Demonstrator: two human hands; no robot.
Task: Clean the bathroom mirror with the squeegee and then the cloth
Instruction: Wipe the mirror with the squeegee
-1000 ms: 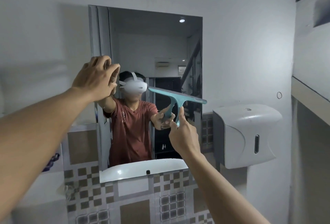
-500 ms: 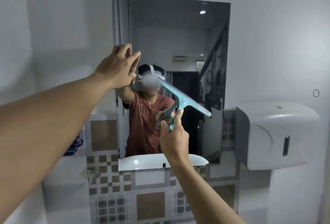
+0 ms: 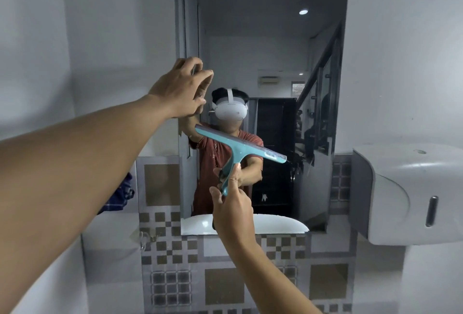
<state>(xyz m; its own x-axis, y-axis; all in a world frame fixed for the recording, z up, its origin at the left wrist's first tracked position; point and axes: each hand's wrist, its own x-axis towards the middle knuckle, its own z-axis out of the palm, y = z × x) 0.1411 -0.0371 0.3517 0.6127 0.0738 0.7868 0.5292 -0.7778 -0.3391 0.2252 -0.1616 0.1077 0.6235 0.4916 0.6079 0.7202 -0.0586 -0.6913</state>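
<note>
The right hand (image 3: 231,209), nearest, pinches the handle of a teal squeegee (image 3: 239,149) between thumb and fingers. Its blade tilts down to the right, across the middle of the mirror (image 3: 320,38). Farther off, the left hand (image 3: 181,88) rests at the mirror's left edge, fingers loosely curled, gripping nothing visible. Since half a second ago, the blade sits lower and the mirror looks more centred.

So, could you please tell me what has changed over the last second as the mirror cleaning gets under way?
The squeegee blade has tilted from nearly level to slanting down to the right, and sits lower against the mirror. The view has swung right, so the mirror now sits more central. Unchanged: the right hand keeps its grip on the handle, the left hand stays raised at the mirror's left edge, and the wall dispenser is untouched.
</note>
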